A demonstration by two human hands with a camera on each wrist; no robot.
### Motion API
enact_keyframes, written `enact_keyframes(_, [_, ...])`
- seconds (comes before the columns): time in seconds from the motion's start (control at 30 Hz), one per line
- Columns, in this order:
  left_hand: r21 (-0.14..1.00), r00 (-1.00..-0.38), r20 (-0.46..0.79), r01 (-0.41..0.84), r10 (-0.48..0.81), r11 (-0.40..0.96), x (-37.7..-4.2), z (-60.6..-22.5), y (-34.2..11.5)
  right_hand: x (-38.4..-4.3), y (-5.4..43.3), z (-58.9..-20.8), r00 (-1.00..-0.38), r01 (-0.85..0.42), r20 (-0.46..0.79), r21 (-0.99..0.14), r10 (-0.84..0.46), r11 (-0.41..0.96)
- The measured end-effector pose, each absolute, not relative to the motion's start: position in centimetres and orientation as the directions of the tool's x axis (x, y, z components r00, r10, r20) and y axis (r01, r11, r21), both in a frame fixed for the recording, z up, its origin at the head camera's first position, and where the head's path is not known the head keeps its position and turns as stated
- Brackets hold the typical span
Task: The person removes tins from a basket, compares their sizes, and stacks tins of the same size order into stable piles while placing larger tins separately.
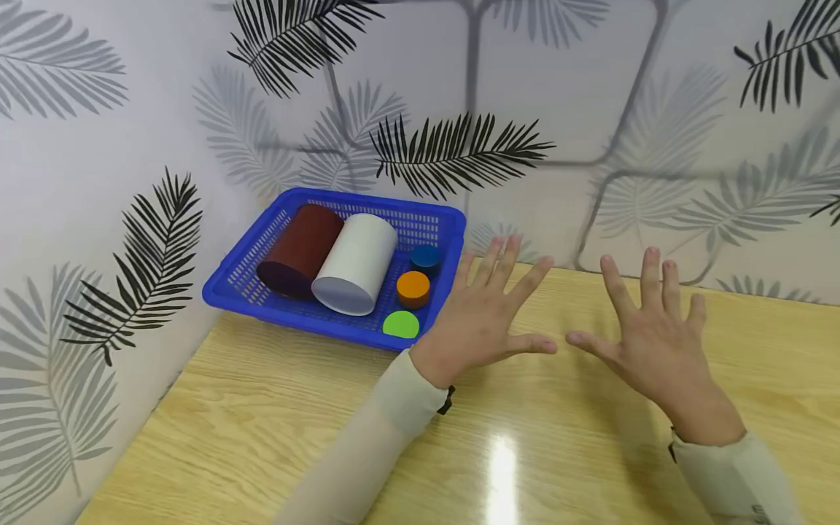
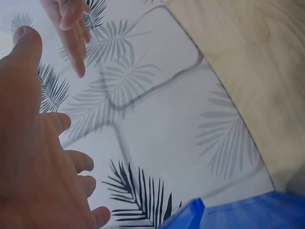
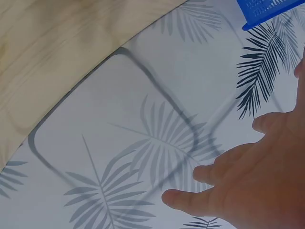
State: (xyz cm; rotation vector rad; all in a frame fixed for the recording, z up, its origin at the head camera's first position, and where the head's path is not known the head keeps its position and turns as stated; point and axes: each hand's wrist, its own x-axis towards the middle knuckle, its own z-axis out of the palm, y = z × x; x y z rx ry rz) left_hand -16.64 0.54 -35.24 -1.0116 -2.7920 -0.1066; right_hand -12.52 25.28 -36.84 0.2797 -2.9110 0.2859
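Note:
My left hand (image 1: 474, 315) is held with fingers spread and nothing in it, overlapping the right edge of a blue plastic basket (image 1: 308, 326) in the head view. To its right, my right hand (image 1: 658, 346) is spread as well and holds nothing, its thumb pointing at the left thumb. Inside the basket lie a dark brown cylinder (image 1: 302, 248) and a white cylinder (image 1: 357, 262), side by side. Along the basket's right side sit three small round pieces: a blue one (image 1: 425, 259), an orange one (image 1: 413, 289) and a lime green one (image 1: 401, 324).
The basket stands at the back left of a light wooden table (image 1: 262, 415), close to a wall (image 1: 538, 87) with a leaf pattern. This wall runs along the table's back edge and left side. Light glares off the tabletop near the front.

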Motion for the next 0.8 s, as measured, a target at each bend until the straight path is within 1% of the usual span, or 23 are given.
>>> enact_keyframes(0.1, [0.038,-0.742,0.214,0.657,0.636,0.753,-16.6,-34.6,-0.3,-12.8,25.1,-36.5,-0.950,-0.233,0.252,-0.189,-0.183,0.954])
enact_keyframes(0.23, [0.075,-0.720,0.246,0.682,0.649,0.728,-16.9,-34.2,-1.6,-13.2,24.7,-36.0,-0.944,-0.264,0.262,-0.230,-0.202,0.937])
enact_keyframes(0.37, [0.116,-0.709,0.266,0.697,0.654,0.708,-17.2,-33.7,-3.2,-13.6,24.1,-35.5,-0.944,-0.285,0.253,-0.300,-0.212,0.910])
enact_keyframes(0.47, [0.133,-0.711,0.277,0.694,0.646,0.708,-17.4,-33.2,-4.7,-13.9,23.5,-35.1,-0.933,-0.318,0.283,-0.348,-0.224,0.882])
enact_keyframes(0.6, [0.130,-0.698,0.337,0.700,0.632,0.703,-18.0,-33.0,-7.3,-14.3,22.8,-34.5,-0.918,-0.360,0.315,-0.416,-0.240,0.835])
enact_keyframes(0.7, [0.152,-0.699,0.373,0.695,0.610,0.703,-18.3,-33.0,-9.6,-14.6,22.2,-34.2,-0.915,-0.375,0.319,-0.457,-0.245,0.806])
enact_keyframes(0.8, [0.180,-0.729,0.364,0.666,0.580,0.724,-18.3,-33.0,-11.6,-14.7,21.9,-34.0,-0.917,-0.378,0.316,-0.487,-0.245,0.787])
